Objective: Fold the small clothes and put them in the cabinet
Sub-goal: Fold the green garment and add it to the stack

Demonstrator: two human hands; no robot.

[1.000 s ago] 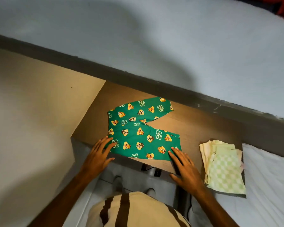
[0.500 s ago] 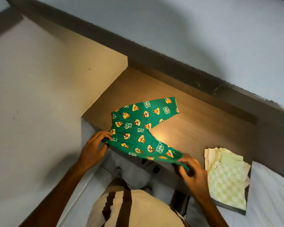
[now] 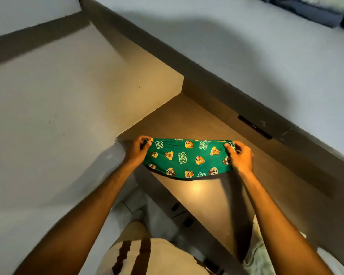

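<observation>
In the middle of the frame, the person's left hand [image 3: 136, 150] and right hand [image 3: 239, 155] each pinch one top corner of a small green cloth pair of pants with cartoon faces [image 3: 188, 158], holding it up over the brown wooden shelf [image 3: 213, 197]. The cloth looks soft, light and floppy, sagging between the hands, so the corners seem the best place to hold. There is one pair of green pants, and one pale green checked cloth [image 3: 255, 253] peeks out at the lower right.
</observation>
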